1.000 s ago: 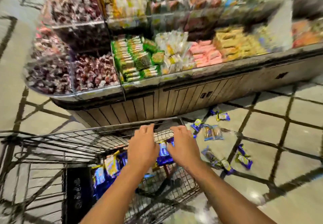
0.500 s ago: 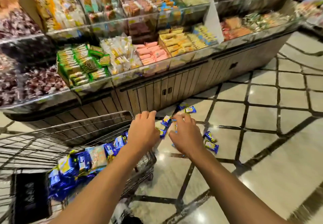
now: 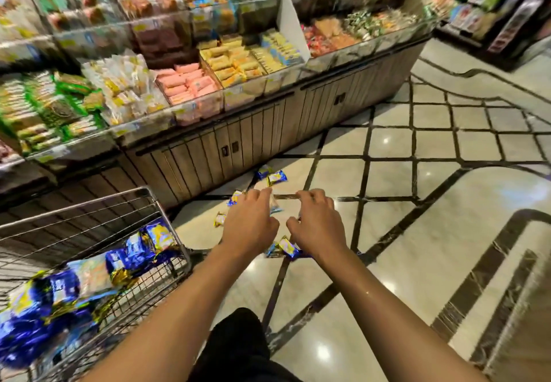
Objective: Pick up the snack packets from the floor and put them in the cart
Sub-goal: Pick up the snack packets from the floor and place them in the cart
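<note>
Several blue and yellow snack packets lie on the tiled floor: a pair [image 3: 273,175] near the shelf base, one [image 3: 235,197] by my left fingertips, one [image 3: 220,219] further left, and one [image 3: 286,247] between my wrists. My left hand [image 3: 249,223] and my right hand [image 3: 317,223] reach out side by side above these packets, palms down, fingers spread, holding nothing. The wire cart [image 3: 143,192] stands at lower left with several blue packets [image 3: 134,250] inside.
A wood-panelled display counter [image 3: 244,137] with clear bins of sweets runs across the back, close behind the floor packets. Another shelf [image 3: 492,9] stands at far right. Marble floor with dark lines [image 3: 417,203] stretches to the right. My dark-clothed knee [image 3: 238,340] is at the bottom.
My hands left the cart, where packets were dropped, and swung right to the packets on the floor. The view panned right, so the cart now sits at the left edge.
</note>
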### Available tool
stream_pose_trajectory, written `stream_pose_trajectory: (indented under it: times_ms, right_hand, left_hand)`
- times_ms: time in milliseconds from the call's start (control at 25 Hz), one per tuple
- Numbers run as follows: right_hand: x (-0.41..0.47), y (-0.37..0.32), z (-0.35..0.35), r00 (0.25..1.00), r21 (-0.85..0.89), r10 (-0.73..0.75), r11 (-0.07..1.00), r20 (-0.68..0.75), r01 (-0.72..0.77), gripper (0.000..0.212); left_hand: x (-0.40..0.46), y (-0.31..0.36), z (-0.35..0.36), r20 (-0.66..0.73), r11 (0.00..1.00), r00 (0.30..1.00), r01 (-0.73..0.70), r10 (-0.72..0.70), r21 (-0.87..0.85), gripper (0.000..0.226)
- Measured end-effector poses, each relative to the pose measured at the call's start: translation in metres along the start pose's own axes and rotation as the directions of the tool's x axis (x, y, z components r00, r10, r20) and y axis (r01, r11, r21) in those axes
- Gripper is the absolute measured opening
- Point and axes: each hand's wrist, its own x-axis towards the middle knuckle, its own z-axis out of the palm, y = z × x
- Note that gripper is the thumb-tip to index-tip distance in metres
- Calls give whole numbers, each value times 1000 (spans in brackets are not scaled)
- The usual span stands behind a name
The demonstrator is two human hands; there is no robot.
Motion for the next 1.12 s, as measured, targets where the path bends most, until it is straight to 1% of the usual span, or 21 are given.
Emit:
stream_pose_trajectory:
  times_ms: [200, 320, 440, 720, 880, 1000, 1120]
  right_hand:
    - [11, 46, -9, 997, 41, 76, 996, -6, -75, 52]
    - [25, 72, -14, 993, 58, 116, 992, -1, -115, 54]
    - [56, 105, -21, 991, 30, 132, 991, 20, -133, 53]
    - [152, 162, -43, 989, 30, 119, 992, 82, -122, 47]
    - [195, 188, -53, 988, 71, 116, 990, 101, -123, 47]
    - [222, 203, -60, 988, 90, 104, 989, 117, -115, 46]
    - [249, 225, -65, 985, 134, 90, 985, 150, -110, 50]
  left_hand:
    - [25, 43, 18, 50, 997, 996, -68, 71, -45, 59]
    - [50, 64, 32, 83, 994, 994, -62, 69, -86, 61]
    - [85, 88, 51, 95, 992, 993, -51, 62, -114, 60]
    - [179, 120, 74, 142, 987, 989, 66, -45, -144, 62]
    - [229, 142, 73, 142, 987, 988, 84, -65, -139, 62]
    - [254, 163, 74, 147, 985, 987, 93, -71, -145, 61]
    - [273, 188, 87, 159, 978, 979, 148, -125, -148, 61]
